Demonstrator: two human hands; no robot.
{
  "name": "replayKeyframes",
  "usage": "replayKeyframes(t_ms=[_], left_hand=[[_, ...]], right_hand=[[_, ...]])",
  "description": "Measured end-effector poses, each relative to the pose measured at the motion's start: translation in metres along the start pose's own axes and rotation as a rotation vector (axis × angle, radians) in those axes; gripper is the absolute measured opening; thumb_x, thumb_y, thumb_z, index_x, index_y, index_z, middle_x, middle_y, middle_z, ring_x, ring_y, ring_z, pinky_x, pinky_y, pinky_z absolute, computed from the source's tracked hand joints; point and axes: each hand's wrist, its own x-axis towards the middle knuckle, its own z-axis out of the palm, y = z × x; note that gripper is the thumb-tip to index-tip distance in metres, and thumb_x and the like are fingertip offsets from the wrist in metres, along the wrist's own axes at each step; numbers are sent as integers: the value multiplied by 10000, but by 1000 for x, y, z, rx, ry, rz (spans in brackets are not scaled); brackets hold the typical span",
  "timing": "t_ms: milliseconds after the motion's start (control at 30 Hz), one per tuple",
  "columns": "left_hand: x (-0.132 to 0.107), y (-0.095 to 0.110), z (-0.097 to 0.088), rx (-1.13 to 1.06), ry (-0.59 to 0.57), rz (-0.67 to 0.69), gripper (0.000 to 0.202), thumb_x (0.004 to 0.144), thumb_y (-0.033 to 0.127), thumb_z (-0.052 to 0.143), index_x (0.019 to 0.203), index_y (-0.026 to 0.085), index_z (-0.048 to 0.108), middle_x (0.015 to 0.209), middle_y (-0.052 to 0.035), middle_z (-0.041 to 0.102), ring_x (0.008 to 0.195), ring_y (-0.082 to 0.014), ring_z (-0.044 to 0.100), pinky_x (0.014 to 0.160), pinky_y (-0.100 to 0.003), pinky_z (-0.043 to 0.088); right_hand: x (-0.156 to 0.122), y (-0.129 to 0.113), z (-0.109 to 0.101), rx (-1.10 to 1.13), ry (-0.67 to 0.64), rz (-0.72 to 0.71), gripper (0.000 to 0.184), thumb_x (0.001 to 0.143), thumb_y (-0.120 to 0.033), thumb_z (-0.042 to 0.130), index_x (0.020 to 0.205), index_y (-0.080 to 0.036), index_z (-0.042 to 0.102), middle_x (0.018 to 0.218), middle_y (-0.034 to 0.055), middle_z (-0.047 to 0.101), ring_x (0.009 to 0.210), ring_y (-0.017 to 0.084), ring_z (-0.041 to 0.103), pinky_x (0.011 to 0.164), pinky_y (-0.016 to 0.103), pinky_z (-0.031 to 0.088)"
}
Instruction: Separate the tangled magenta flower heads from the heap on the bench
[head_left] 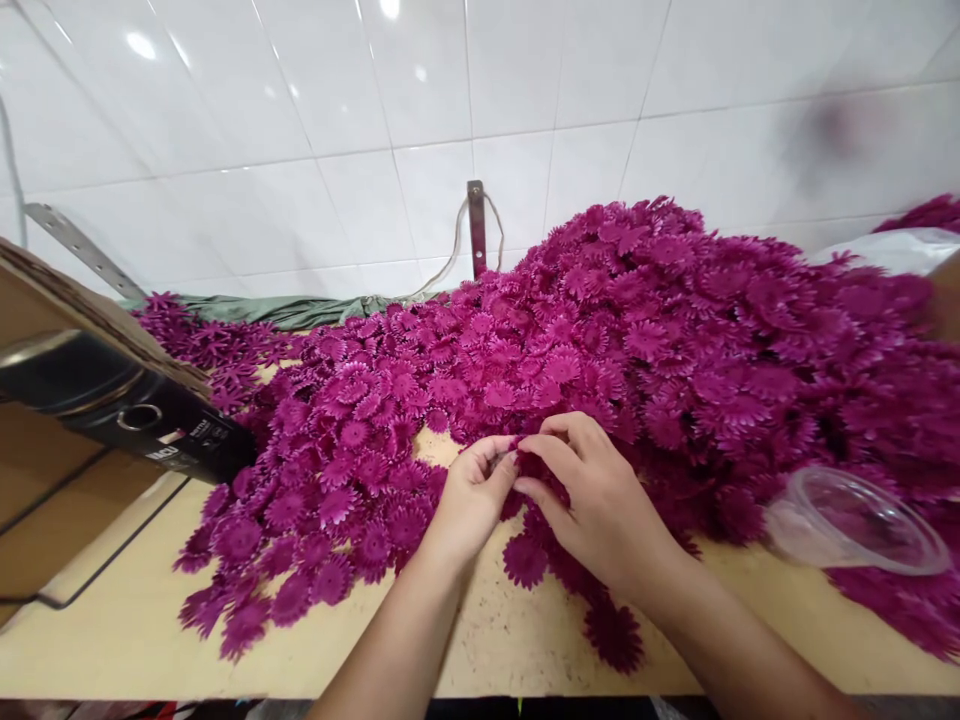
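Observation:
My left hand [474, 492] is closed in a pinch, thumb against forefinger, on the edge of a small magenta artificial flower piece [531, 462]. Facing it, my right hand [592, 500] has its thumb and curled fingers closed around the same piece, hiding much of it. Both hands meet just above the front of a wide heap of magenta artificial flower pieces [450, 370], round with notched petals. On the table below my right hand lie a loose flower piece [525, 560] and a darker one [615, 636].
A clear plastic tub [855, 520] lies tilted on the heap at right. To the left, a black cylindrical bottle [150, 415] leans beside a cardboard box [75, 510]. Narrower star-shaped magenta pieces [217, 345] lie behind it. A white tiled wall [360, 210] closes the back of the pale table [495, 650].

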Motion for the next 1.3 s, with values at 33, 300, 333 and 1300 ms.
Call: replayKeyframes(t_ms=[33, 300, 333, 1300], left_hand=[[0, 0, -1, 4, 5, -6, 226, 641, 330, 683, 742, 139, 618, 677, -7, 611, 622, -106, 523, 609, -226, 412], [1, 8, -8, 89, 178, 0, 317, 587, 353, 704, 493, 156, 474, 441, 80, 402, 446, -53, 342, 471, -194, 291], [1, 8, -9, 83, 197, -1, 309, 579, 339, 713, 492, 154, 480, 443, 78, 414, 451, -54, 354, 481, -194, 303], [-21, 10, -9, 107, 118, 46, 312, 553, 393, 735, 637, 155, 551, 568, 41, 495, 543, -84, 427, 545, -216, 360]], right_hand=[[1, 0, 2, 14, -27, 13, 138, 782, -134, 517, 890, -187, 583, 904, 89, 526, 873, 224, 503, 755, 397, 461], [28, 20, -14, 345, 185, 414, 91, 798, -227, 501, 724, -195, 542, 679, 27, 575, 630, 156, 550, 608, 303, 470], [34, 27, -19, 352, 243, 481, 98, 803, -253, 491, 749, -193, 546, 677, 31, 581, 615, 159, 557, 596, 311, 475], [28, 10, 6, -35, 17, 338, 228, 849, -251, 377, 703, -211, 548, 601, 28, 618, 559, 170, 566, 579, 282, 391]])
